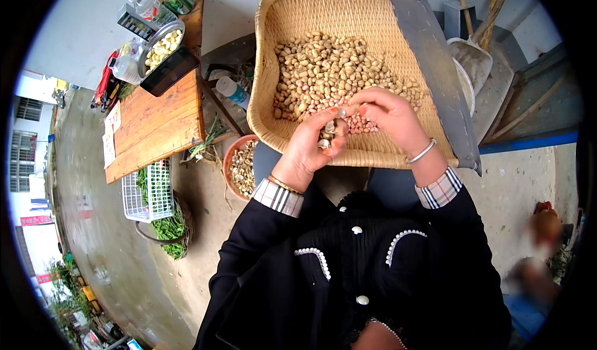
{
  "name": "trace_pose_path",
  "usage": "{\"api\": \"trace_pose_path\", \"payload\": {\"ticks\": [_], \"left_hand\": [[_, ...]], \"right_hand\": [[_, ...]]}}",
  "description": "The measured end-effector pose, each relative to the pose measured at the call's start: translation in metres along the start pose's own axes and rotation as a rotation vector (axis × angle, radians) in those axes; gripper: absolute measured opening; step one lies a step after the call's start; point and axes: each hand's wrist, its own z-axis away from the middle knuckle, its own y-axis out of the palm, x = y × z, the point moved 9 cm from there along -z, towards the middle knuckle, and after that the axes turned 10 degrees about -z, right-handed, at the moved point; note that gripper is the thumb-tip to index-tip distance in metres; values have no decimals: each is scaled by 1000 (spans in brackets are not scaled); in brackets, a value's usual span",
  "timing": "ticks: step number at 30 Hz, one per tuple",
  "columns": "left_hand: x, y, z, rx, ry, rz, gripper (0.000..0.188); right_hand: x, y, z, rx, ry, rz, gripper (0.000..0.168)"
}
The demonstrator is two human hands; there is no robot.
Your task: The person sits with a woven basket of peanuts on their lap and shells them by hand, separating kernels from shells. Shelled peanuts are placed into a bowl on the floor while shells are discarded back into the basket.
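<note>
Peanut shells [329, 128] lie in the curled fingers of my left hand [308, 145], over the near side of a woven wicker scoop basket [322, 5]. Close to its thumb tip, my right hand [392, 117] has thumb and forefinger bent together; whether they pinch anything is hard to make out. A pale shell piece [342, 112] shows between the two hands. Unshelled peanuts [326, 65] are heaped in the basket. Pink shelled peanuts [361, 124] gather beneath my hands, which partly hide them.
Left of the basket, a wooden table [158, 121] bears a metal bowl [183, 27] of pale pieces and a black phone [169, 71]. A reddish basin [227, 163] holds shells. A white plastic basket [135, 194] sits over green vegetables [170, 229]. Shovels [471, 61] lean at right.
</note>
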Motion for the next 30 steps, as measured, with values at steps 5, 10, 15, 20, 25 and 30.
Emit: {"api": "trace_pose_path", "payload": {"ticks": [5, 10, 15, 20, 25, 30], "left_hand": [[3, 5, 0, 10, 56, 146, 32], [-12, -10, 4, -106, 183, 172, 31], [-17, -19, 10, -239, 207, 116, 23], [-8, -19, 5, -260, 114, -153, 20], [15, 1, -6, -144, 50, -50, 19], [16, 11, -4, -94, 50, 26, 18]], "right_hand": [[-5, -33, -20, -139, -8, 238, 15], [-105, -74, -17, 93, 184, 890, 12], [-121, -69, -14, 42, 129, 902, 13], [-33, -22, -11, 86, 88, 373, 12], [-8, 8, 1, 122, 2, 97, 13], [-17, 1, 10, -17, -15, -44, 14]]}}
